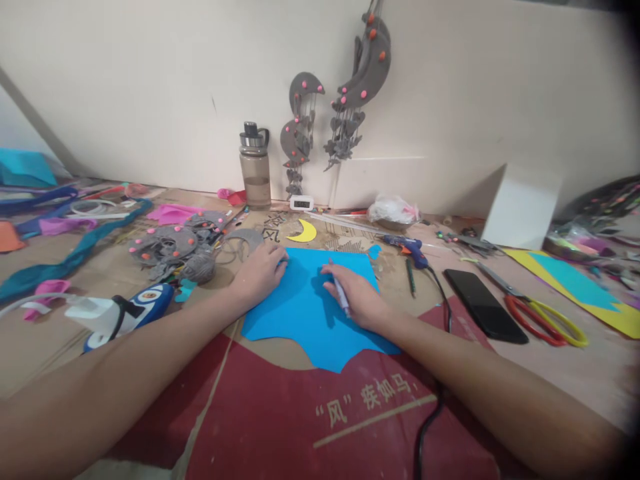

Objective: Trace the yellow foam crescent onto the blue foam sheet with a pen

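Note:
A blue sheet [300, 300] with a scalloped front edge lies on the cardboard in front of me. My left hand [260, 275] rests on its upper left edge, fingers lightly bent and holding nothing I can see. Beside those fingers, a grey crescent [247, 238] lies on the cardboard, partly hidden by the hand. Over the sheet's right half, my right hand [357, 293] is closed around a pale pen [342, 297], and its index finger reaches forward. A yellow crescent [303, 231] lies just behind the sheet.
To the right are a glue gun [407, 248] with a black cord, a pencil [411, 277], a phone [484, 305] and scissors [537, 310]. Grey felt pieces [173, 247] and a power strip [130, 313] lie left. A bottle [256, 173] stands by the wall.

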Demonstrator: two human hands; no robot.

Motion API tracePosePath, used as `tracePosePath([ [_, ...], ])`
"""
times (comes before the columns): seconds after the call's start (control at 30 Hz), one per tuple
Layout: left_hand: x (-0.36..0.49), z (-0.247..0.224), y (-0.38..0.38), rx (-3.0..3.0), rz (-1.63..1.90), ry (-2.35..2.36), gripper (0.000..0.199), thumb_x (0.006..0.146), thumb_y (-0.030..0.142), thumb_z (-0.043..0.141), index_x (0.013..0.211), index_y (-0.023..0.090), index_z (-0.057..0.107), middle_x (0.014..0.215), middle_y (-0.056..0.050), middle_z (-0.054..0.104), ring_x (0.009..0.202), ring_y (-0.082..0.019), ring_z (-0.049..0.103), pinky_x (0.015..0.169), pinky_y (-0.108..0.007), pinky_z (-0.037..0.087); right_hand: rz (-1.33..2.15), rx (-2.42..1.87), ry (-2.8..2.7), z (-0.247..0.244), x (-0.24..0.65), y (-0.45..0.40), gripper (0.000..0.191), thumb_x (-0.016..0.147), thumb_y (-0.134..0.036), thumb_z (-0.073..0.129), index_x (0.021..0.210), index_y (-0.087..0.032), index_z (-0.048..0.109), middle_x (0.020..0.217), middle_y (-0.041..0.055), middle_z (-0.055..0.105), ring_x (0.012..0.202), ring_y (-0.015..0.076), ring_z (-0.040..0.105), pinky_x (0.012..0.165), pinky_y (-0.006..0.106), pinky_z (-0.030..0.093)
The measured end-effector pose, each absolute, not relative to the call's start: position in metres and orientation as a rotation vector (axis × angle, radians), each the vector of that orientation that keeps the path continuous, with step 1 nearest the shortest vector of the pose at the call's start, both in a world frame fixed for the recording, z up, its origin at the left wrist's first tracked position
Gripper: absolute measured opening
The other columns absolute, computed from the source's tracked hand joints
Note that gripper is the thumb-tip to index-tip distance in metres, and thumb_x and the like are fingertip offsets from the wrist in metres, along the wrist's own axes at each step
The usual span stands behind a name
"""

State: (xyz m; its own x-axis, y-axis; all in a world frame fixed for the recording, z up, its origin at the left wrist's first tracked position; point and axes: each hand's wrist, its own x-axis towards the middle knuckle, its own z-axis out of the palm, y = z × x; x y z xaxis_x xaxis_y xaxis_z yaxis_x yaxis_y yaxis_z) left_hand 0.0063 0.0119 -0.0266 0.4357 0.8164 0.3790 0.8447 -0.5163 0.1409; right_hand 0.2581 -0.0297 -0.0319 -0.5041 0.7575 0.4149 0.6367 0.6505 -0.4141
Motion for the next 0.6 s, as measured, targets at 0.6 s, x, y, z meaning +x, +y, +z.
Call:
tracePosePath([
  [0.6, 0.009, -0.023, -0.003, -2.689, -0.431, -1.186, 0.019, 0.100, 0.021, 0.048, 0.107, 0.017, 0.066, 0.101, -0.010, 0.067, 0.097, -0.026, 0.061, 0.086, -0.040, 0.049, 0.125, -1.098, -2.287, -0.039, 0.256, -0.030, 0.026, 0.101, -0.035, 0.048, 0.121, -0.023, 0.057, 0.122, 0.0139, 0.066, 0.120, 0.0314, 0.060, 0.100, 0.052, 0.051],
])
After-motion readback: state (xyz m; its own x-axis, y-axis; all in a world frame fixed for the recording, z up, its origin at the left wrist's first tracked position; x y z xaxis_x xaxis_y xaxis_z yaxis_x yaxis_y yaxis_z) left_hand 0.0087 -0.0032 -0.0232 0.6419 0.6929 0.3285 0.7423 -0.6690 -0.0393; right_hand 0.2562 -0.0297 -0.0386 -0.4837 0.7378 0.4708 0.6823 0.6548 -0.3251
